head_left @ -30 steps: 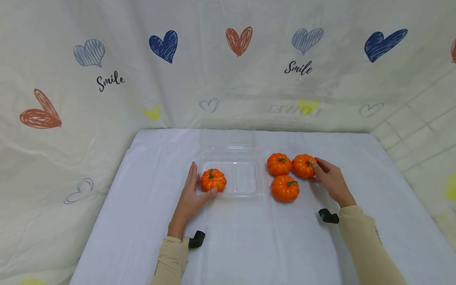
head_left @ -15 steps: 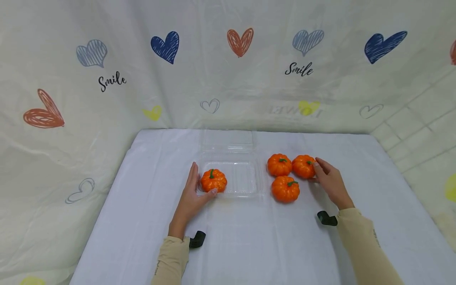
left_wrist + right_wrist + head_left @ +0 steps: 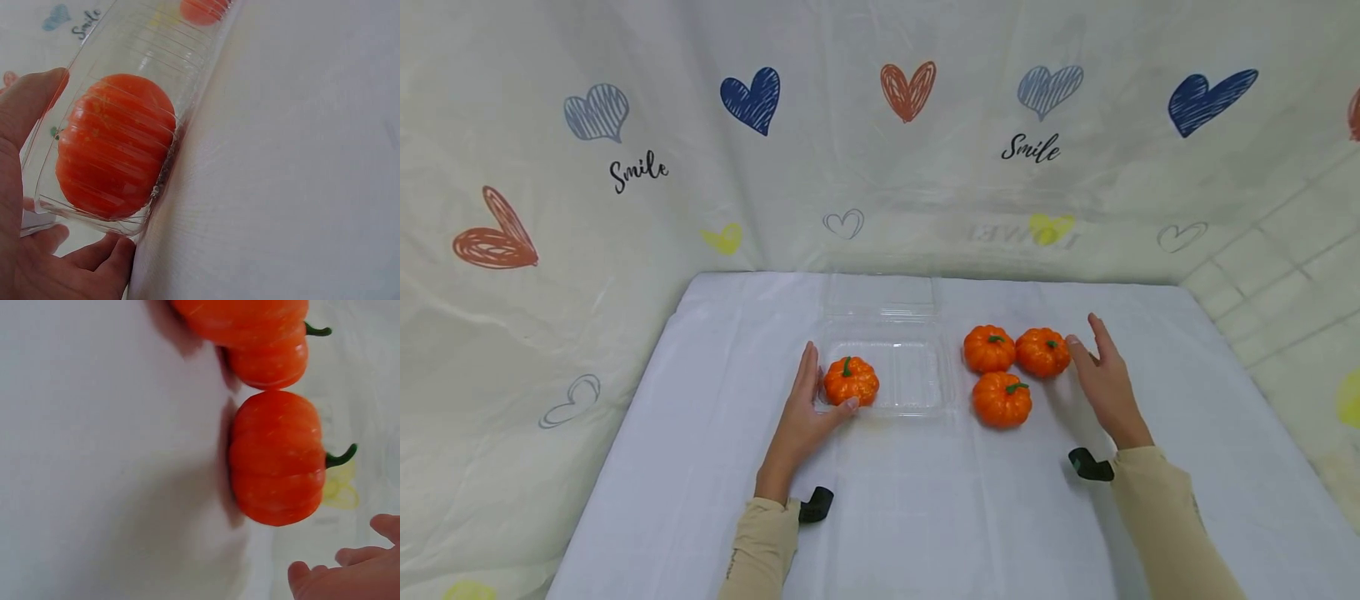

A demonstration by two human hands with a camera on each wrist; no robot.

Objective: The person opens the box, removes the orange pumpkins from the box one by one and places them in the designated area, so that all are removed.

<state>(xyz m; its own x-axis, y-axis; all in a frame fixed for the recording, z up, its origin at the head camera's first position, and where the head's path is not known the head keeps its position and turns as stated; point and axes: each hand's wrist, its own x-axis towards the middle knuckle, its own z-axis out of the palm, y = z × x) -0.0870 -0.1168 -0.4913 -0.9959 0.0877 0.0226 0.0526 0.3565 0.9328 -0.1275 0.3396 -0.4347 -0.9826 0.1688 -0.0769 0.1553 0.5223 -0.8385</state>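
Observation:
A clear plastic clamshell container point(image 3: 913, 379) lies with its lid folded back, and one small orange pumpkin point(image 3: 851, 383) sits in its left end. My left hand point(image 3: 797, 429) holds that end, thumb at the near rim and fingers along the left side; the left wrist view shows the pumpkin point(image 3: 119, 147) through the ribbed wall. To the right stand three more pumpkins: back left point(image 3: 988, 348), back right point(image 3: 1042, 352) and front point(image 3: 1002, 402). My right hand point(image 3: 1108, 392), fingers spread and holding nothing, is beside the back-right pumpkin, apart from it in the right wrist view.
The container's transparent lid point(image 3: 882, 296) lies toward the table's back edge. A white cloth point(image 3: 910, 508) covers the table. Behind it hangs a pale curtain point(image 3: 850, 142) printed with hearts and lettering. A black wrist camera point(image 3: 1090, 465) sticks out from the right sleeve.
My right hand has let go of the back-right pumpkin, spread its fingers and drawn off to the right. That pumpkin has stayed in place. My left hand remains at the container.

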